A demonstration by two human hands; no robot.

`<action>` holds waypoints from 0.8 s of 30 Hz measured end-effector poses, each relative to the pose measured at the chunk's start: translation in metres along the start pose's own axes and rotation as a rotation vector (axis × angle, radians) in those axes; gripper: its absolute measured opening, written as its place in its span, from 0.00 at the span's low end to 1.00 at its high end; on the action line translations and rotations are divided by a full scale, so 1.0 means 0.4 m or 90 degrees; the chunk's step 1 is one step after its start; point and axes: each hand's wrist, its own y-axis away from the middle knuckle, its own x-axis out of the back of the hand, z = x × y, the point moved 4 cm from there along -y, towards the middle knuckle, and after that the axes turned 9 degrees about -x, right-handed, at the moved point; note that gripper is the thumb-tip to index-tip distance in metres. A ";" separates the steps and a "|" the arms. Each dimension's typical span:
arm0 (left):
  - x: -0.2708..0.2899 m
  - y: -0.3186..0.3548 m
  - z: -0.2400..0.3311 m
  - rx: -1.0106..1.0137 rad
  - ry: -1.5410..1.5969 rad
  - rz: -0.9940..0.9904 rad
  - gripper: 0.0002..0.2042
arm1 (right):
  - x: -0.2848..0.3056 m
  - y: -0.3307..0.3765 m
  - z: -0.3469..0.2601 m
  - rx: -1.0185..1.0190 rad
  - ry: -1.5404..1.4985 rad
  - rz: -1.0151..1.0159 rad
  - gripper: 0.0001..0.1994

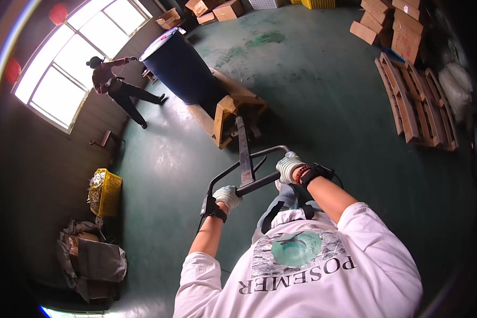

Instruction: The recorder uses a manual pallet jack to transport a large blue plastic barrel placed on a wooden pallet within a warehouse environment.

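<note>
Both gloved hands, the left hand [228,196] and the right hand [290,167], have their fingers curled tight around the pallet jack handle [247,170]. The yellow pallet jack [233,114] sits just beyond, carrying a big blue drum [180,66] at the far left.

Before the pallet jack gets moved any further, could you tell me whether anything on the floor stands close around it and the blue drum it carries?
Both gloved hands, left hand and right hand, grip the pallet jack handle. The blue drum sits on its yellow forks. A person stands just left of the drum; cardboard boxes lie beyond it.
</note>
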 end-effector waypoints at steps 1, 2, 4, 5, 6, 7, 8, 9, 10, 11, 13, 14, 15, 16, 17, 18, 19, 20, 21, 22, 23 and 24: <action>0.004 -0.023 -0.016 -0.010 -0.012 0.012 0.15 | 0.008 -0.020 0.006 -0.004 -0.008 0.008 0.15; 0.007 -0.044 -0.021 -0.013 -0.017 0.001 0.15 | 0.017 -0.037 0.019 -0.005 -0.018 0.001 0.15; 0.020 -0.089 -0.010 -0.033 -0.007 0.043 0.15 | 0.032 -0.065 0.050 0.024 0.003 -0.017 0.21; 0.013 -0.114 -0.005 -0.039 -0.008 0.038 0.15 | 0.038 -0.065 0.069 -0.007 0.015 -0.031 0.26; 0.007 -0.128 0.004 -0.040 -0.012 0.029 0.15 | 0.041 -0.057 0.086 -0.007 0.006 -0.037 0.26; 0.004 -0.137 0.016 -0.045 -0.009 0.027 0.15 | 0.043 -0.047 0.101 0.011 0.024 -0.010 0.18; 0.006 -0.142 0.036 -0.055 -0.008 0.026 0.15 | 0.034 -0.039 0.117 0.024 0.040 0.017 0.13; 0.011 -0.131 0.053 -0.057 -0.015 0.021 0.15 | 0.016 -0.029 0.128 0.037 -0.015 0.024 0.14; 0.012 -0.122 0.067 -0.058 -0.019 0.015 0.15 | 0.004 -0.025 0.140 0.059 -0.028 -0.003 0.15; 0.016 -0.116 0.079 -0.057 -0.019 0.002 0.15 | 0.015 -0.002 0.147 0.072 -0.021 -0.013 0.15; 0.035 -0.095 0.107 -0.073 -0.015 -0.023 0.16 | 0.021 0.042 0.162 0.096 -0.028 -0.020 0.16; 0.053 -0.074 0.122 -0.076 -0.018 -0.025 0.16 | 0.026 0.064 0.166 0.103 -0.038 -0.010 0.17; 0.071 -0.052 0.136 -0.079 -0.023 -0.036 0.16 | 0.038 0.086 0.167 0.112 -0.032 -0.009 0.17; 0.088 -0.040 0.147 -0.080 -0.028 -0.047 0.16 | 0.058 0.107 0.172 0.122 -0.027 -0.008 0.17; 0.110 -0.044 0.159 -0.099 -0.034 -0.026 0.15 | 0.091 0.126 0.194 0.120 -0.036 -0.018 0.17; 0.130 -0.044 0.175 -0.102 -0.035 -0.028 0.15 | 0.089 0.130 0.209 0.137 -0.052 0.023 0.20; 0.149 -0.043 0.193 -0.105 -0.037 -0.021 0.14 | 0.098 0.136 0.225 0.139 -0.049 -0.003 0.19; 0.165 -0.054 0.214 -0.106 -0.038 -0.009 0.14 | 0.119 0.144 0.253 0.144 -0.042 -0.026 0.17; 0.169 -0.066 0.230 -0.116 -0.021 -0.002 0.13 | 0.137 0.154 0.277 0.142 -0.035 -0.037 0.17; 0.178 -0.073 0.237 -0.117 -0.017 -0.007 0.13 | 0.147 0.155 0.298 0.157 -0.023 -0.028 0.17; 0.201 -0.081 0.243 -0.129 -0.015 -0.012 0.13 | 0.167 0.159 0.311 0.159 -0.026 -0.041 0.17; 0.231 -0.089 0.236 -0.139 -0.014 -0.020 0.13 | 0.182 0.150 0.308 0.164 -0.031 -0.055 0.17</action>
